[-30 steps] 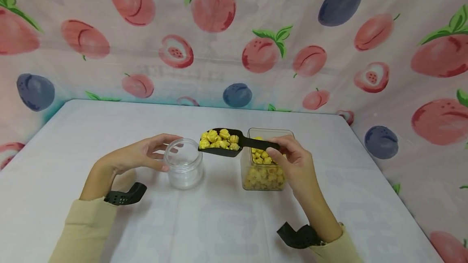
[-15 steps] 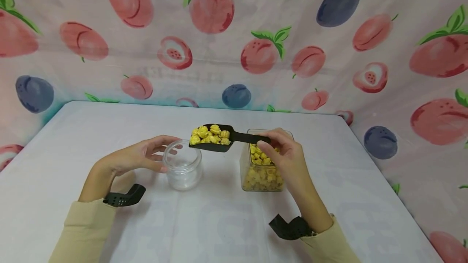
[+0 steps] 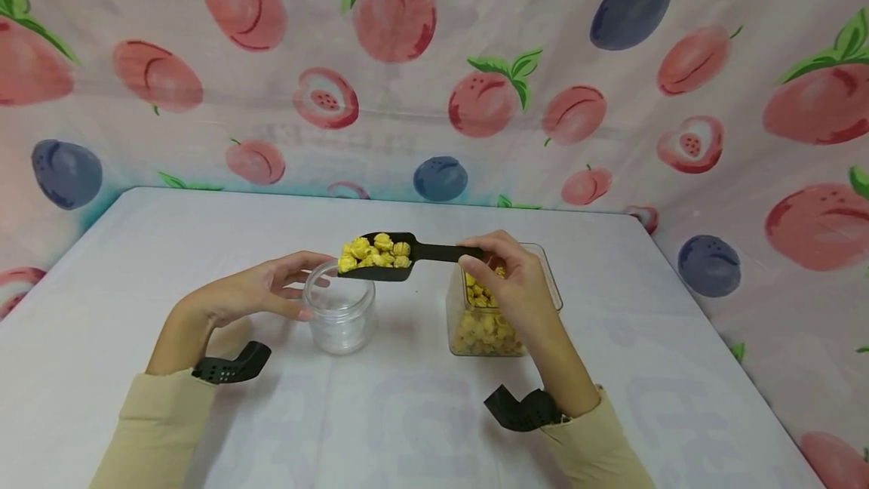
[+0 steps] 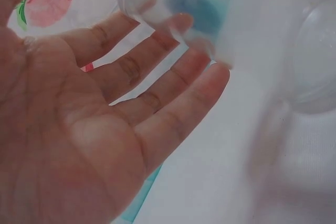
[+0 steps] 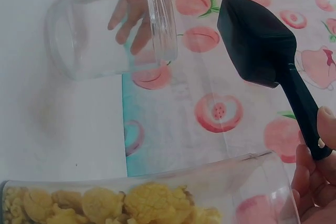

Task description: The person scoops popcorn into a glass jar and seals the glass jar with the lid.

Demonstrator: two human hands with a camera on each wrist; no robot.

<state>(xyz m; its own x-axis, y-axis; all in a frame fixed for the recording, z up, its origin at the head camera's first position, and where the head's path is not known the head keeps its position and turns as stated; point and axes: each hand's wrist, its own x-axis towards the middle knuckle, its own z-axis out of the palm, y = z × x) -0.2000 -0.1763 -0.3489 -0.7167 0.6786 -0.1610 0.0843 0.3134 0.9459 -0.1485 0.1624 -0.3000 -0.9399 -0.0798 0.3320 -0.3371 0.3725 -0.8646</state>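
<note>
Yellow popcorn [image 3: 373,253] sits in black plastic scoop [image 3: 385,274], pinched by right hand [image 3: 512,278]; left hand [image 3: 254,289] spread against clear round jar [image 3: 342,330]. Likely pre-pour; next move needs tilting.

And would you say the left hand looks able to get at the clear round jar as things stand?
Most likely yes: the left hand is at the side of the clear round jar, nothing stands between them, and the black scoop is toward the opposite side.

In our right grip [image 3: 508,274] we hold a black scoop [image 3: 429,251] of yellow popcorn [image 3: 372,253]; beneath that grip stands a clear square tub [image 3: 483,311], and against our left grip [image 3: 261,289] a clear round jar [image 3: 342,328].
</note>
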